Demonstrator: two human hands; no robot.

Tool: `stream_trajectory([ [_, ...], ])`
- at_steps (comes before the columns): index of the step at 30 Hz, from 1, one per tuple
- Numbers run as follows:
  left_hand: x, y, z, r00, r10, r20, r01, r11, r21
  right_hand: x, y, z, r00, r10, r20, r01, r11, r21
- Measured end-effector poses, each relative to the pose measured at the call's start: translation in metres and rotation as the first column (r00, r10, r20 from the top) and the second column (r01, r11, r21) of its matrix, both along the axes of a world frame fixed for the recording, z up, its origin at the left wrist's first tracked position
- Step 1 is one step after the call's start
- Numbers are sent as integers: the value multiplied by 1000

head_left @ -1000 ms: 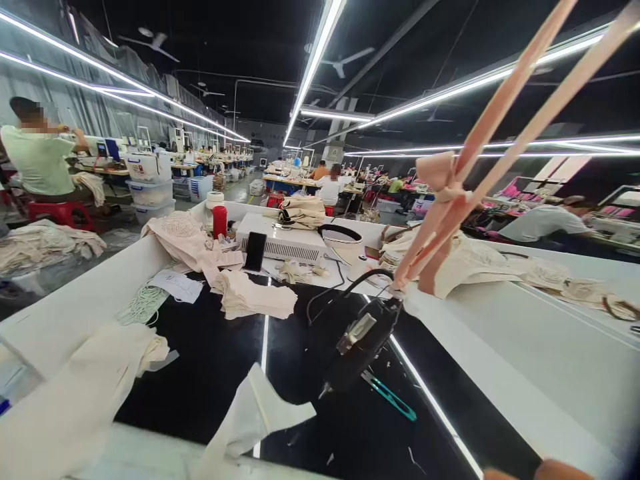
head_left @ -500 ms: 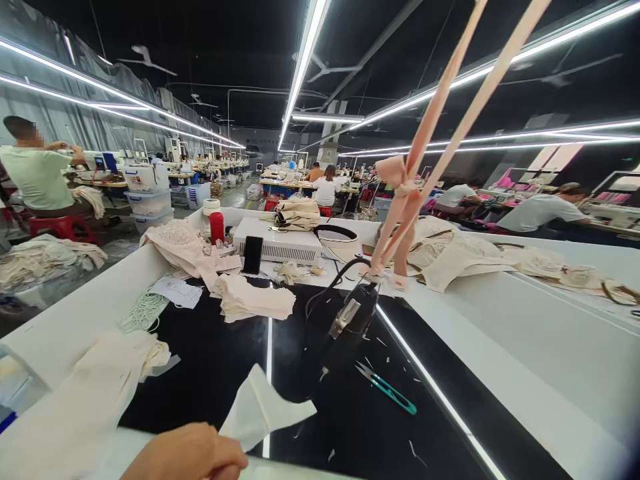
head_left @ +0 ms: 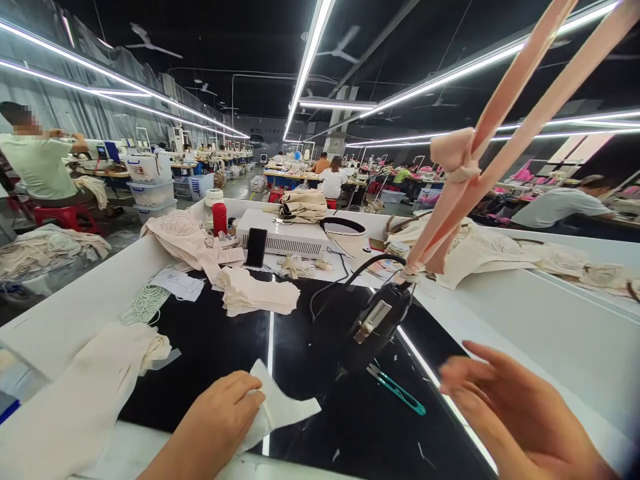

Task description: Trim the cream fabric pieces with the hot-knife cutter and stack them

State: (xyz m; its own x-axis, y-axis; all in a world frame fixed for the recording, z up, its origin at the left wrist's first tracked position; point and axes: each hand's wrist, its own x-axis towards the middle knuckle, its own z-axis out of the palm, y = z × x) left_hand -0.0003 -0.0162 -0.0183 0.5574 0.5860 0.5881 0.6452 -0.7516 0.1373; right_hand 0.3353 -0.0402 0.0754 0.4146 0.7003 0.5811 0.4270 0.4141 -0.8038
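My left hand (head_left: 223, 415) is closed over the left side of a pale cream fabric piece (head_left: 280, 405) on the glossy black work surface (head_left: 200, 373). Its fingers curl onto the fabric, and the thumb is hidden. On the right, my right hand (head_left: 517, 410) is raised with thumb and fingers apart, nothing in it, slightly blurred. Between the hands, teal thread snips (head_left: 400, 392) lie on the black surface. Just above them a black corded hand tool (head_left: 383, 313) hangs from knotted pink straps (head_left: 457, 173); its lower end is dark and blurred.
A stack of cut fabric pieces (head_left: 260, 293) lies behind the left hand, with a long cream fabric pile (head_left: 75, 400) at left. A phone (head_left: 257, 247) leans on a white box (head_left: 280, 233). White side walls (head_left: 565, 313) border the table. Other people sit at machines beyond.
My right hand has come into view from the right. My left hand has moved forward and farther onto the fabric piece. The hanging tool and straps appear farther right, partly as the view shifts.
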Motion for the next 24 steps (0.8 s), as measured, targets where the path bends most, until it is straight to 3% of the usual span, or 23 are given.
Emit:
stream_trajectory([
  [2, 3, 4, -1, 1000, -16, -12, 16, 1000, 6, -6, 15, 3, 997, 69, -38, -71, 995, -76],
  [6, 6, 7, -4, 999, -27, -32, 28, 999, 24, -29, 38, -3, 978, 178, -105, -184, 981, -52],
  [11, 5, 5, -8, 997, -14, -71, 21, 995, 98, -64, 46, -5, 930, 325, -171, -339, 939, -59],
  [17, 9, 1, -10, 991, -5, -136, 27, 986, 166, -94, 50, 1, 929, 289, -231, -298, 954, -5],
  [24, 22, -10, -17, 998, 7, -69, 1, 994, 106, -119, 51, -9, 932, 291, -218, -291, 956, 32],
])
